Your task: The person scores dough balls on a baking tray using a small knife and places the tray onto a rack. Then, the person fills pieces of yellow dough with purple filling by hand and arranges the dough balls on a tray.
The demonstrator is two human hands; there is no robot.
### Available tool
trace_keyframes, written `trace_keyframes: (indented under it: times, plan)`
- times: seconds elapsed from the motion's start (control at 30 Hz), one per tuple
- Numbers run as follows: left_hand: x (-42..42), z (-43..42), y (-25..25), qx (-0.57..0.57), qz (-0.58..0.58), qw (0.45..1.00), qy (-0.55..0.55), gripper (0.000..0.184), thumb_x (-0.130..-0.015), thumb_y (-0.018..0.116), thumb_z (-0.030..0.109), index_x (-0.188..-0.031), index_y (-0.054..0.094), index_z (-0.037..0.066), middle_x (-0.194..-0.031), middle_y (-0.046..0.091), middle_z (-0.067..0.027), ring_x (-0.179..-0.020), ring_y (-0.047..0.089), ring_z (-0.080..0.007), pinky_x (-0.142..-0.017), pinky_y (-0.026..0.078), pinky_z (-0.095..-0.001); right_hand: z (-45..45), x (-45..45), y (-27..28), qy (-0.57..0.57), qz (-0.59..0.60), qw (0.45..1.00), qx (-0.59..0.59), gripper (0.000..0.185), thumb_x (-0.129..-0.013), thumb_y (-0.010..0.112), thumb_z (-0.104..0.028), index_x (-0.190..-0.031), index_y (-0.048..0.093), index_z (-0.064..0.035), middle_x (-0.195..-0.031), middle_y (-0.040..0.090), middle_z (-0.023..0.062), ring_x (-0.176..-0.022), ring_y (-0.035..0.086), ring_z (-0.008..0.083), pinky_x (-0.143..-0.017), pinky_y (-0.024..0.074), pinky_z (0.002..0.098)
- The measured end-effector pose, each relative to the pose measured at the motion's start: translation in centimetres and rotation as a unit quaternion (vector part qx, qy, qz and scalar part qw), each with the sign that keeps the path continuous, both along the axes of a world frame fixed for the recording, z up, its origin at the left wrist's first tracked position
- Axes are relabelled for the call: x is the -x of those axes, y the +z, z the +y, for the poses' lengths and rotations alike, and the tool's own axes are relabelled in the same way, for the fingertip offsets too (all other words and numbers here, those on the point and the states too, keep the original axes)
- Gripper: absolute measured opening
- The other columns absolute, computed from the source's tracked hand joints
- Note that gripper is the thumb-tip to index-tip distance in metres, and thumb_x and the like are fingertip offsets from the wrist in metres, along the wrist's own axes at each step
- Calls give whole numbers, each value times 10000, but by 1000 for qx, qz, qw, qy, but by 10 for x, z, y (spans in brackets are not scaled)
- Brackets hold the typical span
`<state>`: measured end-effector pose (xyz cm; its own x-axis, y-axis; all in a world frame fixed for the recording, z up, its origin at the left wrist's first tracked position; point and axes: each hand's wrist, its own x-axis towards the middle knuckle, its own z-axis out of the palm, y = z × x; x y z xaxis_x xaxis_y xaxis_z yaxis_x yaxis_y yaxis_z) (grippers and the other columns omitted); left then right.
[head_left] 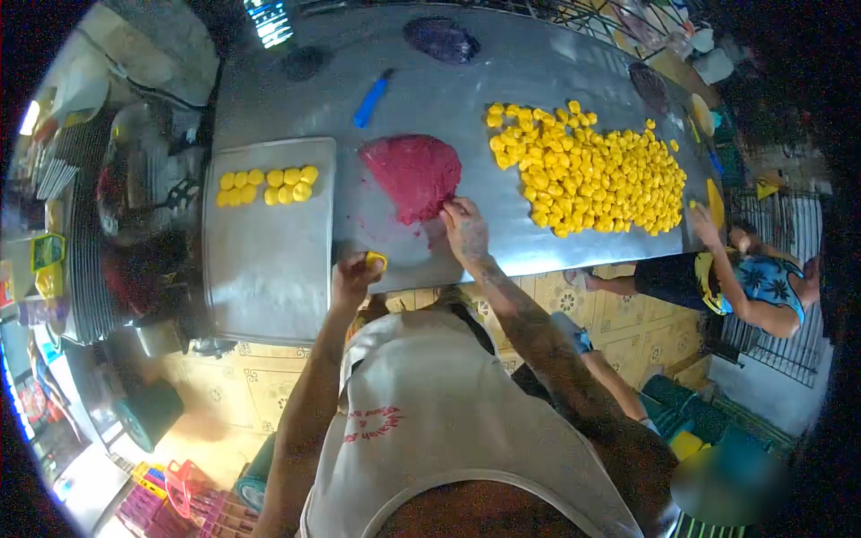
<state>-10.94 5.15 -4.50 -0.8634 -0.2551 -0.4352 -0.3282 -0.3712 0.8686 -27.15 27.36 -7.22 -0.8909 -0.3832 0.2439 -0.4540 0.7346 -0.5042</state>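
Observation:
My left hand is closed around a piece of yellow dough near the table's front edge. My right hand has its fingertips pressed together at the lower edge of a mound of dark pink filling; whether a bit of it is pinched between them is hard to see. Crumbs of the filling lie around the mound. To the left, a metal tray holds two short double rows of round yellow dough balls. On the right spreads a large heap of yellow dough pieces.
A blue-handled scraper lies behind the filling on the metal table. A dark purple mass sits at the back. Another person works at the table's right end, one hand near it. Racks stand at the left.

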Motion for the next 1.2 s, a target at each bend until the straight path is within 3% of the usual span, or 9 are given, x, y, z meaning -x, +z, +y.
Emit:
trace_keyframes:
  times: [0.3, 0.4, 0.5, 0.63, 0.73, 0.93, 0.97, 1.1, 1.2]
  plan:
    - [23, 32, 27, 102, -23, 993, -51, 288, -859, 746, 250, -890, 687, -30, -797, 683, -55, -688, 643, -127, -644, 540, -277, 6, 33, 15, 28, -66, 994, -87, 228, -855, 693, -225, -1027, 677, -76, -899, 655, 66, -870, 645, 253, -673, 518, 377]
    - [34, 60, 16, -34, -60, 996, 47, 289, -848, 753, 240, -932, 684, -28, -853, 691, -86, -762, 679, -187, -728, 584, -315, 16, 59, 51, 181, -612, 769, 37, 216, -869, 729, -251, -946, 728, -49, -773, 689, 9, -646, 602, 48, -519, 446, 229]
    - [44, 69, -9, 445, 150, 871, -142, 296, -843, 755, 238, -975, 683, -17, -923, 689, -104, -826, 687, -245, -771, 594, -363, 21, 34, 65, 141, -524, 823, 171, 191, -865, 722, -196, -968, 726, -35, -773, 700, 31, -667, 633, 98, -558, 484, 268]
    - [54, 109, -22, -106, 118, 985, 74, 299, -843, 760, 246, -989, 684, -5, -932, 692, -106, -856, 686, -244, -784, 594, -373, 30, 3, 54, 167, -298, 922, 181, 222, -863, 685, -197, -1016, 703, -37, -797, 704, 83, -738, 667, 254, -687, 519, 360]
    - [61, 122, -11, 80, 150, 985, 20, 294, -865, 742, 237, -993, 683, -21, -894, 696, -101, -848, 687, -228, -776, 592, -361, 43, -22, 71, 226, -2, 967, 121, 214, -931, 539, -102, -1123, 613, -42, -1038, 639, 172, -941, 624, 336, -750, 507, 411]
    - [54, 131, 4, 290, 129, 947, 48, 323, -887, 728, 247, -1038, 681, -36, -906, 695, -76, -823, 683, -194, -712, 567, -315, 54, -21, 117, 334, -300, 893, -12, 240, -941, 543, -220, -1109, 657, -92, -975, 651, 196, -835, 640, 332, -692, 489, 432]
    - [59, 122, -13, 114, 50, 985, 115, 323, -884, 732, 246, -1048, 677, -26, -914, 695, -63, -833, 680, -186, -719, 554, -309, 52, -14, 125, 382, -357, 843, -128, 233, -934, 566, -222, -1093, 682, -98, -937, 661, 190, -800, 647, 325, -689, 493, 429]
    - [60, 85, 29, -173, -14, 974, 143, 314, -892, 719, 252, -1071, 664, 0, -940, 689, -38, -878, 661, -164, -766, 523, -296, 48, -23, 58, 143, -341, 902, 224, 242, -904, 657, -135, -1117, 684, -24, -898, 708, 68, -829, 672, 177, -739, 542, 334]
    - [60, 54, 7, -9, -1, 1000, 0, 336, -887, 721, 300, -1081, 667, 31, -957, 684, -51, -896, 644, -147, -783, 510, -277, 23, -17, 27, 67, -398, 860, 312, 254, -908, 657, -112, -1131, 669, 10, -912, 704, 46, -855, 661, 145, -751, 548, 301]
